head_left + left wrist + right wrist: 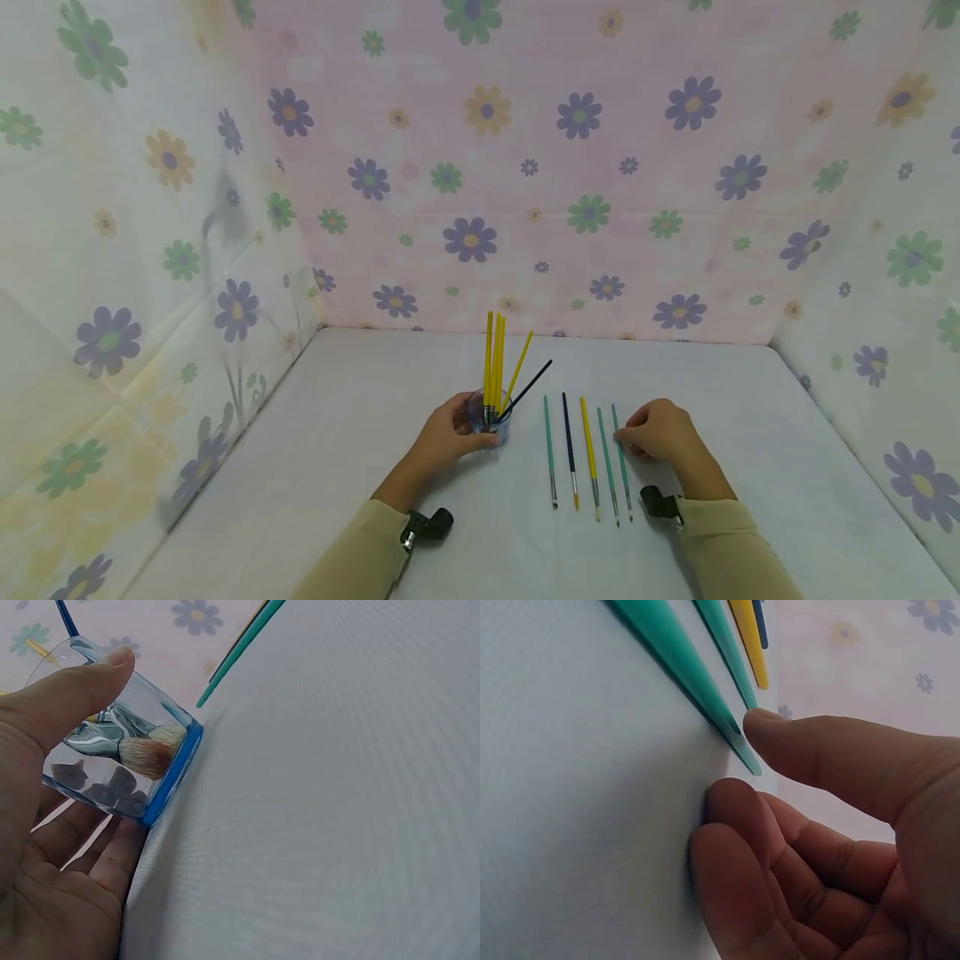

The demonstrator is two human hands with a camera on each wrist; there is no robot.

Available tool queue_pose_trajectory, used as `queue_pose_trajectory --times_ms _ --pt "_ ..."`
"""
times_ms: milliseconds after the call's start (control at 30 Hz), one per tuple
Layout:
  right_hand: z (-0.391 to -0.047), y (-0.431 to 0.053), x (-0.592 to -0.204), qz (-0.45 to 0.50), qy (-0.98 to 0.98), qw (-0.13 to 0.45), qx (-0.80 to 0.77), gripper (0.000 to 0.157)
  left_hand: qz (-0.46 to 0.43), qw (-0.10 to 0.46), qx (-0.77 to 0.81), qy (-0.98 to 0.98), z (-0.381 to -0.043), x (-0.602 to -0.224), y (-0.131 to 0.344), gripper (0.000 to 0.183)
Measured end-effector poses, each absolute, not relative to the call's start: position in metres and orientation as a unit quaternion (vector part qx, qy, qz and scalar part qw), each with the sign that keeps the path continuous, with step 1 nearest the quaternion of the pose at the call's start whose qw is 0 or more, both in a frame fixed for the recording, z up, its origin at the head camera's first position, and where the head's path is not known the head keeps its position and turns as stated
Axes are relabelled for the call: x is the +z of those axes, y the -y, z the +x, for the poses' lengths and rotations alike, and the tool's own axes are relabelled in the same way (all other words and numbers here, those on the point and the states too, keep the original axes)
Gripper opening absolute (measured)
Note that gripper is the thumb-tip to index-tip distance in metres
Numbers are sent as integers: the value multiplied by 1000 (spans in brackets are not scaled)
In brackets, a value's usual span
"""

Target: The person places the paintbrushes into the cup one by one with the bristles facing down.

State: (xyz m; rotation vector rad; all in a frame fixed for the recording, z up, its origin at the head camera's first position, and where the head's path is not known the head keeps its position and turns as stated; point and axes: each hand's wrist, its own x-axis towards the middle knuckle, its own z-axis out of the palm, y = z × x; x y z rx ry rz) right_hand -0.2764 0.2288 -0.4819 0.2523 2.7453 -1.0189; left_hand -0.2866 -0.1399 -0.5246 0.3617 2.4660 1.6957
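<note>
My left hand [450, 435] holds a clear cup [161, 701] with a blue base, thumb on one side and fingers around the other. Inside stand several yellow-handled paintbrushes [492, 358] and one dark-handled paintbrush [531, 385], bristles down, with dark pieces at the bottom. By the rightmost teal paintbrush [618, 442], my right hand [660, 430] is low at the table, its thumb and bent forefinger parted on either side of the handle's end. Left of it lie another teal paintbrush [606, 454], a yellow paintbrush [588, 437], a dark blue paintbrush [567, 433] and a further teal paintbrush [549, 442].
The table [787, 467] has a white cover. Flowered cloth [525, 167] hangs behind it and along both sides. A small black camera [435, 525] is strapped to the left wrist and a second black camera [657, 502] to the right.
</note>
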Motion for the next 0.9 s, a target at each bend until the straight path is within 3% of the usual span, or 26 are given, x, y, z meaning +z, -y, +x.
queue_pose_trajectory --times_ms 433,700,900 --pt "-277 -229 -482 67 -937 90 -331 23 124 68 560 -816 -287 -524 140 85" --pt "-276 -223 -481 80 -941 92 -317 32 121 68 557 -819 -286 -523 140 85" --pt "-273 -220 -477 77 -943 89 -312 28 118 71 559 -818 -285 -521 140 83"
